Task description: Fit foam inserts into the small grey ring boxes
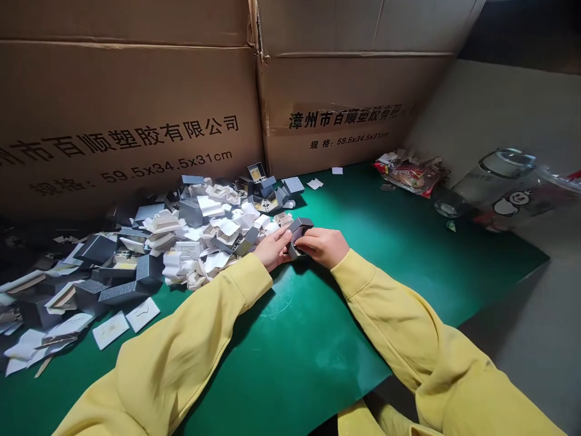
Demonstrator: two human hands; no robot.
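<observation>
Both hands meet over the green mat (318, 339) and grip one small grey box (299, 229). My left hand (273, 248) pinches its left side with curled fingers. My right hand (323, 246) wraps round its right and lower side. Both arms wear yellow sleeves. To the left lies a heap of grey boxes and white inserts (195, 236), touching my left hand's side. Part of the held box is hidden by my fingers.
Two large cardboard cartons (136, 103) with printed characters stand along the back of the mat. Loose white cards (111, 330) lie at the front left. A crumpled wrapper (411, 172) and a clear plastic jar (492, 181) sit at the right.
</observation>
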